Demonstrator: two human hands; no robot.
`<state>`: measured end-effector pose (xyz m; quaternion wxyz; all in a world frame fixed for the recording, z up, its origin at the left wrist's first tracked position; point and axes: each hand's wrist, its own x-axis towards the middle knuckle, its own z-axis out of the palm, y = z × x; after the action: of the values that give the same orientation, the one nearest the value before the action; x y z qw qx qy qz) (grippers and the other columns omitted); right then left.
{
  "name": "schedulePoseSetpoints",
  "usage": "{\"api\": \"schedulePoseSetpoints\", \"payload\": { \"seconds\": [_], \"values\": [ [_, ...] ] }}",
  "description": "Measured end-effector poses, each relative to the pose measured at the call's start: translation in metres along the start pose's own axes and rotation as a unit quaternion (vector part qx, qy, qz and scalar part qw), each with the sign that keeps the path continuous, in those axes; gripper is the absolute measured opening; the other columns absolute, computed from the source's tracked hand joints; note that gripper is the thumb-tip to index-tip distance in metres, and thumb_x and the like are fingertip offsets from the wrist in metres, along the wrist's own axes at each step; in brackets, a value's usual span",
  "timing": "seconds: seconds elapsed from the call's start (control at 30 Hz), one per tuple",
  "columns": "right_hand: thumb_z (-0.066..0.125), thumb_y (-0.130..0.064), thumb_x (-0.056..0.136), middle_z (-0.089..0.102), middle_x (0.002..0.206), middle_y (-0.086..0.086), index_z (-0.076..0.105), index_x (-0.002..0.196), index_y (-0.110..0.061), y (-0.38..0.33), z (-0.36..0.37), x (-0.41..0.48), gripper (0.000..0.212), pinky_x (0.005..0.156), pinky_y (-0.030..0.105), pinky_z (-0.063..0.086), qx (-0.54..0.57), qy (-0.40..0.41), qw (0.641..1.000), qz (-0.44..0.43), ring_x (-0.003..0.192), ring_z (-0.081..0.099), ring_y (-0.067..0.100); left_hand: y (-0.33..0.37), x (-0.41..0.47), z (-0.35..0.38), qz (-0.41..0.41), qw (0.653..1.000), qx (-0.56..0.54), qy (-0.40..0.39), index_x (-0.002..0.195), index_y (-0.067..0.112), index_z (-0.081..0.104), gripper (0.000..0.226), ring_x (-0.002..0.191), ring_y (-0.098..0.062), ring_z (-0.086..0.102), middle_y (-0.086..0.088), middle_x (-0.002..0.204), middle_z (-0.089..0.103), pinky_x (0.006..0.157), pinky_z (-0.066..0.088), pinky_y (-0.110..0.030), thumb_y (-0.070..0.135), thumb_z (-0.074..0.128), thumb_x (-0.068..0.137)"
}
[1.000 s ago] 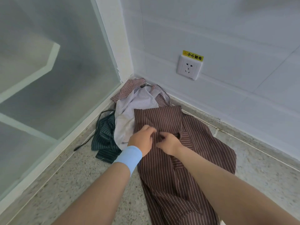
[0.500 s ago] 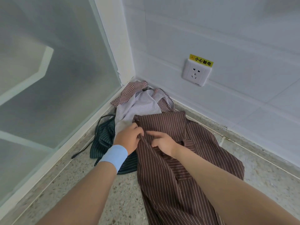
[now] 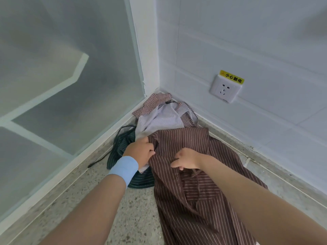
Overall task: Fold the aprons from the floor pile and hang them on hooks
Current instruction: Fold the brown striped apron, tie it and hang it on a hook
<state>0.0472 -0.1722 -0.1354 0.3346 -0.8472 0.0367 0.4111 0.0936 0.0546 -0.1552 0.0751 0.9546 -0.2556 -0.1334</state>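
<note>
Now I see the left hand (image 3: 139, 150) and right hand (image 3: 188, 159) farther apart than before, mid-frame; left grips the brown apron (image 3: 185, 140) by its edge, right pinches its cloth, fingers curled.

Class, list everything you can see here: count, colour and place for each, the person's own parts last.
brown striped apron: one, brown with pale stripes, floor, nearest
green striped apron: one, dark green, left, partly under the brown one
checked apron: one, red-and-white, in the corner
wall socket: one, white with yellow label, right wall
wristband: one, light blue, left wrist
left hand: one, grips the brown apron's edge
right hand: one, fingers curled on the brown apron
</note>
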Motion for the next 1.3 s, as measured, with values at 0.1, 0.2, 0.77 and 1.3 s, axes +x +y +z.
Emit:
{"api": "schedulePoseSetpoints", "payload": {
  "seconds": [0.1,0.2,0.77,1.3],
  "values": [
    [0.052,-0.040,0.094,0.066,0.097,0.004,0.066,0.091,-0.013,0.017,-0.021,-0.011,0.031,0.084,0.036,0.047,-0.127,0.044,0.990,0.031,0.098,0.063,0.027,0.004,0.005,-0.005,-0.061,0.997,0.042,-0.015,0.097,0.017,0.067,0.021,0.090,-0.021,0.057,-0.001,0.119,0.053,0.074,0.051,-0.035,0.029,0.051,0.099],
    [0.043,-0.038,0.101,0.060,0.089,-0.005,0.061,0.081,-0.019,0.028,-0.041,-0.020,0.033,0.085,0.039,0.049,-0.294,0.148,0.944,0.035,0.093,0.062,0.024,0.026,0.014,-0.011,-0.074,0.996,0.043,-0.010,0.119,0.023,0.064,0.027,0.100,-0.022,0.059,-0.001,0.131,0.048,0.082,0.052,-0.035,0.025,0.054,0.094],
    [0.051,-0.017,0.096,0.073,0.105,0.001,0.071,0.112,-0.023,0.007,-0.115,0.003,0.027,0.070,0.020,0.046,0.076,0.351,0.931,-0.063,0.085,0.067,0.014,0.090,0.099,-0.054,-0.127,0.836,-0.533,-0.043,0.125,0.016,0.063,0.030,0.087,-0.021,0.072,-0.002,0.111,0.070,0.083,0.059,-0.036,0.022,0.061,0.096],
    [0.073,-0.036,0.087,0.053,0.139,0.012,0.033,0.151,-0.010,0.027,-0.007,0.067,0.080,0.098,0.036,0.051,0.281,0.157,0.944,0.074,0.117,0.059,0.027,0.020,0.056,-0.010,-0.294,0.894,-0.295,0.168,0.134,0.019,0.046,0.041,0.118,-0.024,0.052,-0.003,0.140,0.042,0.092,0.042,-0.033,0.001,0.043,0.097]
  ]
}}
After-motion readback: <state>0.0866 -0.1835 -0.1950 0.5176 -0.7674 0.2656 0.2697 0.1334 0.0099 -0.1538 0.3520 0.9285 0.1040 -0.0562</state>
